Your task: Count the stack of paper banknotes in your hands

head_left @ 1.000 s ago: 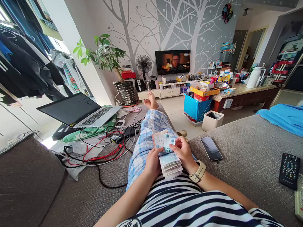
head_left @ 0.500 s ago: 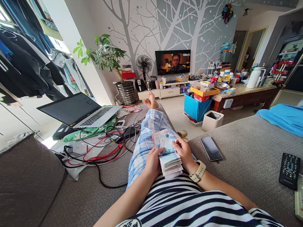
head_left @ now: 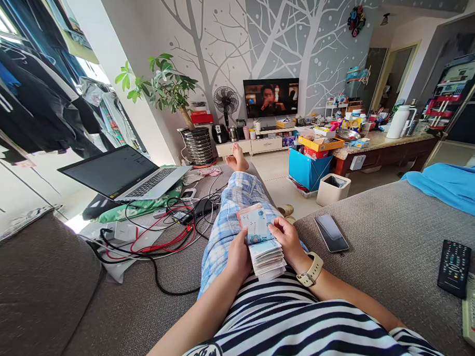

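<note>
Over my lap, my left hand (head_left: 239,257) is closed on the left edge of a thick stack of banknotes (head_left: 266,258), which fans out in folded layers toward my belly. The upper part of the stack shows blue-green notes (head_left: 258,225), with a reddish one peeking out at the upper left. My right hand (head_left: 287,239) pinches the right edge of the upper notes between thumb and fingers. A cream watch (head_left: 311,270) is on my right wrist. Parts of the stack are hidden behind my fingers.
On the sofa to the left are an open laptop (head_left: 124,176) and tangled cables (head_left: 169,232). To the right lie a phone (head_left: 331,233), a black remote (head_left: 454,268) and a blue cloth (head_left: 451,188). Ahead, a white bin (head_left: 333,189) stands on the floor.
The top blue-green note has shifted slightly left and down, and my left thumb has drawn back to the stack's edge. My right hand has barely moved. The television picture differs.
</note>
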The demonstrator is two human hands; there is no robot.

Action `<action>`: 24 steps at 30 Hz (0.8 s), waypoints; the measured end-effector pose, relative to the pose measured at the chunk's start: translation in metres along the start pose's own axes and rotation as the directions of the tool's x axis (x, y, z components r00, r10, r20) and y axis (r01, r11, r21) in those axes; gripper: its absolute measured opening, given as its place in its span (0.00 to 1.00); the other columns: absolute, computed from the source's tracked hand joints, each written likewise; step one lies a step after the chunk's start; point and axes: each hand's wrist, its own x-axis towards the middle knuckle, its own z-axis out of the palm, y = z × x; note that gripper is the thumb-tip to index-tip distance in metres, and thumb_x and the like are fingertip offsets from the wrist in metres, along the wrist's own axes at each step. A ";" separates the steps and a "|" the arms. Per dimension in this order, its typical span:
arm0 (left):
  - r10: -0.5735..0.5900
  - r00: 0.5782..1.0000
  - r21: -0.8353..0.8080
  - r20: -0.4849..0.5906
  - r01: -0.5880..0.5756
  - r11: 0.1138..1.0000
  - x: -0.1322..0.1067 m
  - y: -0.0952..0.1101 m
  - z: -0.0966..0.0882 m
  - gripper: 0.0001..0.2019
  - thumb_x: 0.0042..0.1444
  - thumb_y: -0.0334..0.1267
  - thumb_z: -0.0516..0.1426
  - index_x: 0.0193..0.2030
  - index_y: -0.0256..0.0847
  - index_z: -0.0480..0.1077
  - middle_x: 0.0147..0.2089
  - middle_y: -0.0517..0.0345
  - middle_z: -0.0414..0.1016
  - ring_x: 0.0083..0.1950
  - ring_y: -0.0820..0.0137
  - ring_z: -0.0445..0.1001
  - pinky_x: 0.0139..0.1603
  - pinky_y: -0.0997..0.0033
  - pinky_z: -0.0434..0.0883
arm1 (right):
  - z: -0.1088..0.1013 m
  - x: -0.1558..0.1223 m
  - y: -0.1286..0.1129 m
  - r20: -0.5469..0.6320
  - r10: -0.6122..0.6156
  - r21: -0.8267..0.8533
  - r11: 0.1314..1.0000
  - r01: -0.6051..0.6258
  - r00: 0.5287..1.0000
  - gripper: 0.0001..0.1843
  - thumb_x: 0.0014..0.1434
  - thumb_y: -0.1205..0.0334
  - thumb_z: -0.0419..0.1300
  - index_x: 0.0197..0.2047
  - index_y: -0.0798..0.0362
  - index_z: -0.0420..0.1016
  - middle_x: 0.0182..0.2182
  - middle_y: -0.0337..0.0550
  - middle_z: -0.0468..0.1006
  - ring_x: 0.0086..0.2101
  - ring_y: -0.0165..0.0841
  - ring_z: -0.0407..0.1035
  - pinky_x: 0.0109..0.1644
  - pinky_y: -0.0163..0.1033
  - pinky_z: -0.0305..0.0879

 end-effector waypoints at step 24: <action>0.020 1.000 0.083 -0.001 -0.020 0.996 0.001 0.000 -0.001 0.07 0.55 0.32 0.53 0.32 0.36 0.73 0.32 0.53 0.78 0.45 0.53 0.78 0.45 0.57 0.76 | 0.000 -0.007 -0.015 0.033 0.008 0.159 0.987 -0.013 0.999 0.14 0.60 0.51 0.56 0.31 0.52 0.68 0.24 0.36 0.65 0.26 0.30 0.58 0.29 0.36 0.55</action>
